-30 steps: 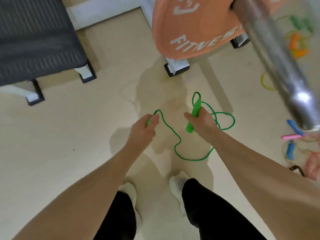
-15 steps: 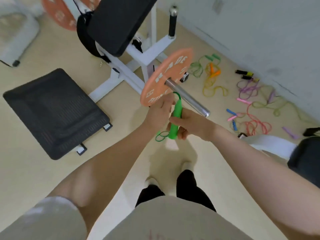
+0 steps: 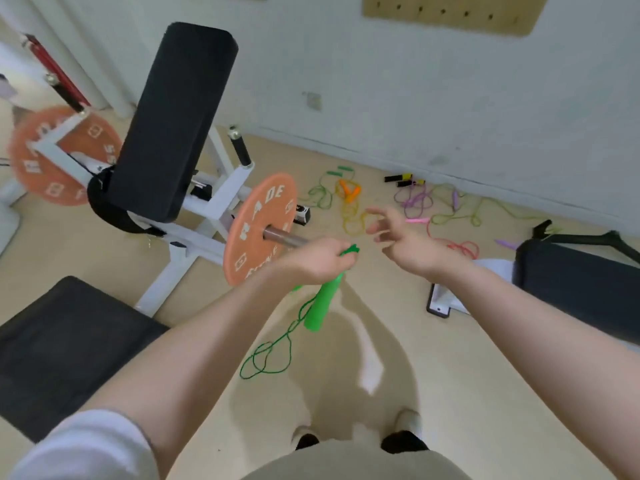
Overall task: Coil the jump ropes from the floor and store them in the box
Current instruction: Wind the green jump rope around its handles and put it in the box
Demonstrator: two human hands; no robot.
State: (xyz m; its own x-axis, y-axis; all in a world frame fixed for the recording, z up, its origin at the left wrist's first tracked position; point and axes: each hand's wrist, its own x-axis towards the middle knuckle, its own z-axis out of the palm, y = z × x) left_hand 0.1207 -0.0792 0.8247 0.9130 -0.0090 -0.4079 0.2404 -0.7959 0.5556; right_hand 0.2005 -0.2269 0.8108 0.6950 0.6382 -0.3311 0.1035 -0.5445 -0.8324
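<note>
Box: not in frame. Left grip [image 3: 320, 259] clenched around the top of the green rope [image 3: 277, 344]; one green handle [image 3: 320, 303] hangs below the fist, and a scrap of green shows past the knuckles, too small to say whether it is cord or a second handle. The cord drops in loose loops toward the floor [image 3: 467, 393]; cannot tell whether the lowest loop touches it. Right grip [image 3: 403, 239] released, fingers spread, holding nothing, near the left one but apart. Both arms run out of the bottom edge. Ropes on the floor by the wall [image 3: 415, 98] are tangled and blurred, so the count is by colour only: one green pile [image 3: 322, 192], one orange-yellow [image 3: 351, 202], one purple [image 3: 414, 199], one pale green [image 3: 460, 213], one pink-red [image 3: 457, 245], and black handles [image 3: 405, 180] at the baseboard. Orange plates: two, one near [image 3: 259, 233] on a steel bar, one far left [image 3: 62, 157], lettering only partly legible. Black pad [image 3: 173, 123] upright on a white frame [image 3: 218, 202]. Dark mats cut off at left [image 3: 62, 348] and right [image 3: 581, 289]. Floor pale beige, smooth; wall pale, with a pegboard [image 3: 453, 12] cropped at the top.
</note>
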